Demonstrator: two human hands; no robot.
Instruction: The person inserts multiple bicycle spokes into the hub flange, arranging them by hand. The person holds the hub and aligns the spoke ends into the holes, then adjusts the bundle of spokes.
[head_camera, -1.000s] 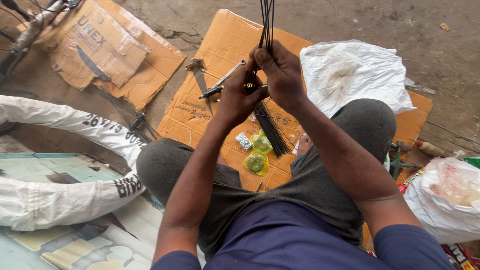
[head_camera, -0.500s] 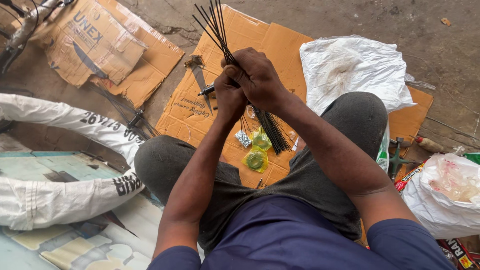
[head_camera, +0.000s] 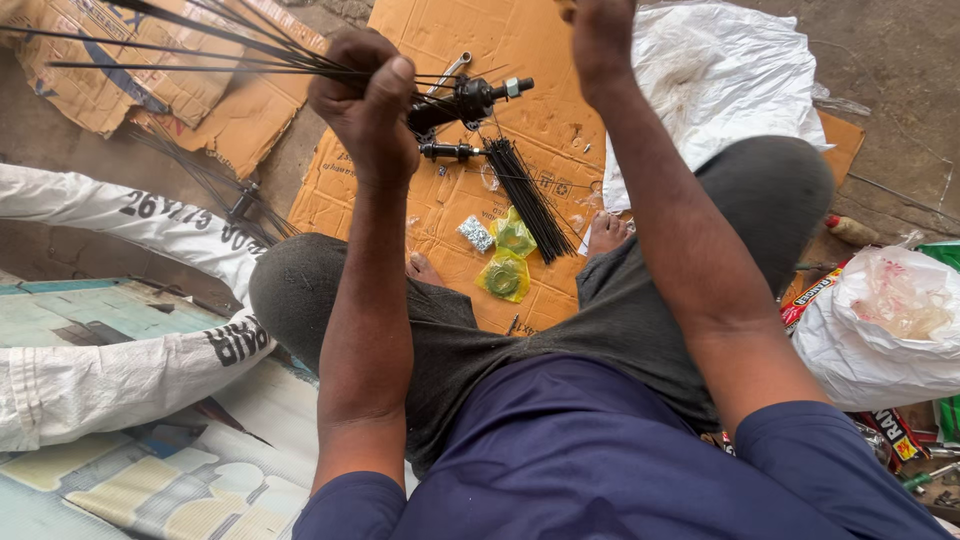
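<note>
My left hand (head_camera: 365, 105) is closed round a bundle of thin black spokes (head_camera: 200, 45) that fans out to the left over the ground. Just right of that fist a black wheel hub (head_camera: 468, 98) with a threaded axle sits above the cardboard sheet (head_camera: 560, 120); whether the spokes join it is unclear. My right hand (head_camera: 600, 30) is raised at the top edge, its fingers cut off by the frame, so its grip is hidden. A second bundle of black spokes (head_camera: 525, 195) lies on the cardboard beside a short black axle (head_camera: 445, 151).
Yellow-green packets (head_camera: 505, 275) and a small silver packet (head_camera: 477, 233) lie between my feet. A white plastic sheet (head_camera: 720, 80) covers the cardboard's right side. A white bag (head_camera: 890, 330) sits at the right, printed white sacks (head_camera: 100, 210) at the left, and torn cardboard (head_camera: 120, 90) at the far left.
The spoke bundle has swung from upright to pointing left in my left hand. My right hand has let go of it and risen to the top edge. The view has moved closer.
</note>
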